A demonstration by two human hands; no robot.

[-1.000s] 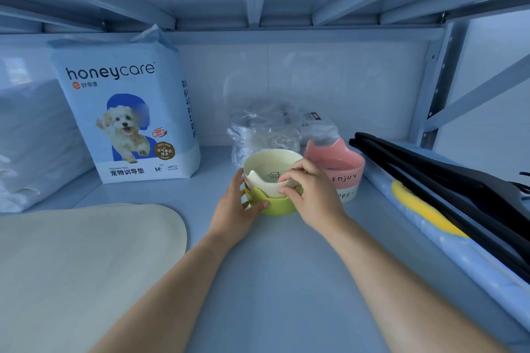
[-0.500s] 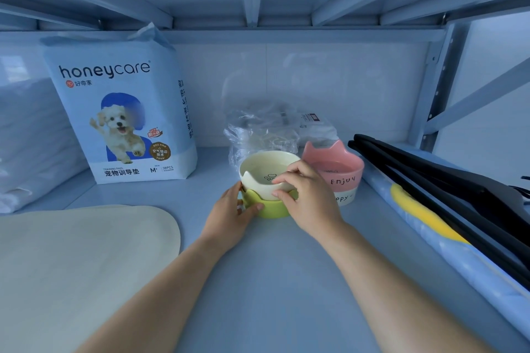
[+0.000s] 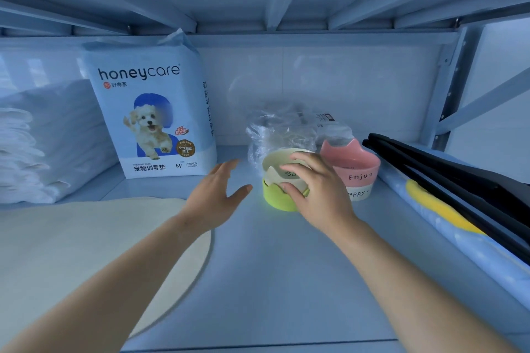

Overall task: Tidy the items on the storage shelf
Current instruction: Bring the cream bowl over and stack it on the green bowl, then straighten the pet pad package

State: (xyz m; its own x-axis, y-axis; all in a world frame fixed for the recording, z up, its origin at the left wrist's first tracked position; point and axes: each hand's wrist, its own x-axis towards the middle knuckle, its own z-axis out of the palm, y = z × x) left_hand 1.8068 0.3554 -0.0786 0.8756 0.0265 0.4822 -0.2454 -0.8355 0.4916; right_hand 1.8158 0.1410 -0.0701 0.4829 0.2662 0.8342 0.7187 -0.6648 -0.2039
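A cream pet bowl [image 3: 276, 162] is nested in a lime green bowl [image 3: 275, 199] at the middle of the shelf. My right hand [image 3: 315, 189] grips the cream bowl's near rim, fingers curled over it. My left hand [image 3: 215, 195] hovers open just left of the stack, fingers spread, touching nothing. A pink bowl [image 3: 358, 169] with cat ears and the word "Enjoy" stands right beside the stack.
A crumpled clear plastic bag [image 3: 284, 129] lies behind the bowls. A honeycare pad pack [image 3: 152, 112] stands at the back left, beside stacked white pads [image 3: 34, 146]. A beige mat [image 3: 71, 261] covers the front left. Black hangers [image 3: 459, 180] lie on a blue roll along the right.
My left hand has let go of the green bowl and drawn away to the left, opening. My right hand stays on the cream bowl.
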